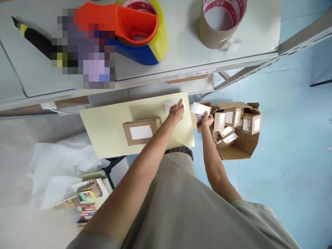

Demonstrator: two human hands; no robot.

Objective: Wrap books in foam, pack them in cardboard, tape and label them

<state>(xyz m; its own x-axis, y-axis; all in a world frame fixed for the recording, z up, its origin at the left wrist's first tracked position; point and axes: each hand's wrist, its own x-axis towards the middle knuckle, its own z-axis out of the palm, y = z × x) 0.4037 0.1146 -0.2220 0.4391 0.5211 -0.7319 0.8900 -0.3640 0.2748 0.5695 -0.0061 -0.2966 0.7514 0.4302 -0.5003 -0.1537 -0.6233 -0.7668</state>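
My left hand point(176, 111) rests on the pale yellow board, its index finger stretched out over the right end of a white paper slip point(168, 104). The other fingers are partly bent. To the right, beyond the board's edge, my right hand point(207, 120) pinches a white label point(200, 109) with a small yellow mark at its corner. A brown cardboard box point(126, 134) lies on the pale yellow board point(106, 119), left of my left hand, with a similar white label on its face.
An open carton point(238, 152) on the blue floor at right holds several small labelled boxes. On the shelf point(176, 52) ahead are an orange, blue and yellow tape dispenser point(140, 31), a tape roll point(220, 24) and a utility knife point(35, 39). Books point(89, 197) and plastic sheeting point(57, 173) lie lower left.
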